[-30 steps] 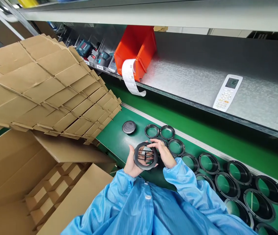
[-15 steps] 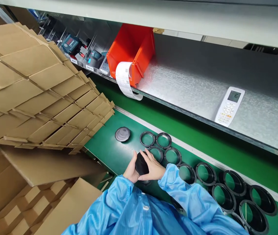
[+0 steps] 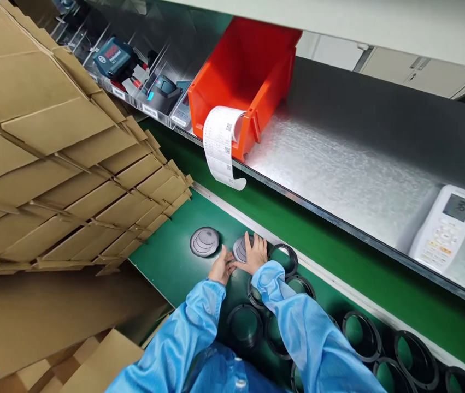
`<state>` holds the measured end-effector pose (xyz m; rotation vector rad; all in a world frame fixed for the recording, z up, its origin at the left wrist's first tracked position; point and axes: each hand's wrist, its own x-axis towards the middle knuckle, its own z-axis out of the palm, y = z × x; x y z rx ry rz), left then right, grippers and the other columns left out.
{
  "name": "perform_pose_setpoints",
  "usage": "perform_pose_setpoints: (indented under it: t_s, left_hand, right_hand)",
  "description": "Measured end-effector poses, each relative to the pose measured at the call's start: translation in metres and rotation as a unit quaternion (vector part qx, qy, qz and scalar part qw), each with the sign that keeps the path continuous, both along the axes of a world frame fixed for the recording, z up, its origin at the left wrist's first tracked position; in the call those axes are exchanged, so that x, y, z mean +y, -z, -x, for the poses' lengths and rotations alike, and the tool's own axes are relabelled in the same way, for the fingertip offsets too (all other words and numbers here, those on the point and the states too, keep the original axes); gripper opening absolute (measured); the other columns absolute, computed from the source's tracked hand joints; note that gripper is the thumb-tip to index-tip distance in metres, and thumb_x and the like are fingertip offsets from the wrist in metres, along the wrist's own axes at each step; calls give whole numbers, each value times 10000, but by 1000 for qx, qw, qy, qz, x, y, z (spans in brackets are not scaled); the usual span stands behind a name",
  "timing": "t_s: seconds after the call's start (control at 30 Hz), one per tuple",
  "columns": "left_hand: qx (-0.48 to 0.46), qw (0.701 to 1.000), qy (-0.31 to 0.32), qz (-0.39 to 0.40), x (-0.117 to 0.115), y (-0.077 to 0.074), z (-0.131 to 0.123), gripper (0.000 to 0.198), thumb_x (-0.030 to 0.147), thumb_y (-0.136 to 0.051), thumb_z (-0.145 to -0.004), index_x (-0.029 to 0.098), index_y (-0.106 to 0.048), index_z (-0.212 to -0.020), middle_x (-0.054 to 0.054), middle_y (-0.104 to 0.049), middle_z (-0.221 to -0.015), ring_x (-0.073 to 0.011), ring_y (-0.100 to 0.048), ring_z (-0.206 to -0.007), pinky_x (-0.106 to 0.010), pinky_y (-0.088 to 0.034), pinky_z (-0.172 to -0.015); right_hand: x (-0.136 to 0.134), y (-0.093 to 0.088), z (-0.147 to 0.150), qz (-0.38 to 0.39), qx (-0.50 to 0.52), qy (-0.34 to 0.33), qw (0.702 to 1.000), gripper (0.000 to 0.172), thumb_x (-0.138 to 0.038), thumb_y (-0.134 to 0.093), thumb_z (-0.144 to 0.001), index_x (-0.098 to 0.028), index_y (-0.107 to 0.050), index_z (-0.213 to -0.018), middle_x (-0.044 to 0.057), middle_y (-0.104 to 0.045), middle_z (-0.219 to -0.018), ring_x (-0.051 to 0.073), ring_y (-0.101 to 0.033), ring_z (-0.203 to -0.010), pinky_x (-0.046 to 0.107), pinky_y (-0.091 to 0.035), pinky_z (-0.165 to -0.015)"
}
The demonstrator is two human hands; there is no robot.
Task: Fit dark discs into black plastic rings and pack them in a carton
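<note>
A round black disc with a grey ribbed face (image 3: 240, 249) lies on the green conveyor belt (image 3: 166, 278), mostly hidden under my right hand (image 3: 253, 254). That hand rests flat on it with its fingers spread. My left hand (image 3: 222, 265) sits at the disc's left edge, fingertips against it. A matching disc (image 3: 204, 242) lies just to the left, apart from my hands. Black rings (image 3: 283, 259) stand on the belt beside my right hand, and others lie beneath my forearms.
More black rings (image 3: 361, 335) line the belt to the right. Stacked cardboard dividers (image 3: 52, 153) fill the left side. Above the belt runs a metal shelf (image 3: 339, 164) holding a red plastic bin (image 3: 248, 93) with a hanging paper label (image 3: 219, 144) and a white remote control (image 3: 445, 229).
The black part that my hands were turning has gone down onto the belt, ribbed face up, under my right hand. My hands have moved down and left. The view has tilted closer.
</note>
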<state>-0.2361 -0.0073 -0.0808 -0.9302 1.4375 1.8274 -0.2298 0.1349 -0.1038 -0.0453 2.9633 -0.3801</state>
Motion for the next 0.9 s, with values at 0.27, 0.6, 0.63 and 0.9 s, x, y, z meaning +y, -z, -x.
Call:
perform_pose_setpoints:
  t_s: [0.27,0.6,0.63,0.9]
  left_hand:
    - [195,956,-11,219,-70,0,-18,544,606,-579,-793,166,-625,-1110,-182,-590,-1239,-373,-503,-1245,-526,-352,-1101]
    - [252,801,347,418,-65,-22,54,1195,210,-906,-404,283,-414,-1490,-246,-169,-1606,-585,-103,-1423,-820,-118,-1020]
    - [253,802,343,418,-66,-23,51,1224,220,-917,-377,286,-415,-1491,-249,-177,-1598,-590,-146,-1406,-805,-172,-1019]
    - [411,842,195,291,-133,-93,-141,1220,400,-896,-466,302,-326,-1540,-164,-157,-1589,-460,-153,-1459,-626,-174,-1183]
  right_hand:
    - [-23,-5,11,53,36,-48,997,881,-619,-547,-903,-130,-244,-1570,242,-99,-1622,412,-94,-1492,644,-14,-1168]
    - [-8,-24,-13,-23,-5,-11,1000,932,-487,-700,-742,-235,-305,-1547,235,-353,-1455,496,-424,-1230,646,-446,-846]
    - [-1,-28,-22,-11,29,2,1000,924,-547,-651,-761,-226,-294,-1550,239,-350,-1442,510,-422,-1226,655,-447,-845]
    - [-8,-89,-64,285,-70,-30,956,1040,-744,-601,-710,-232,-266,-1552,170,-383,-1507,396,-367,-1396,583,-278,-1166]
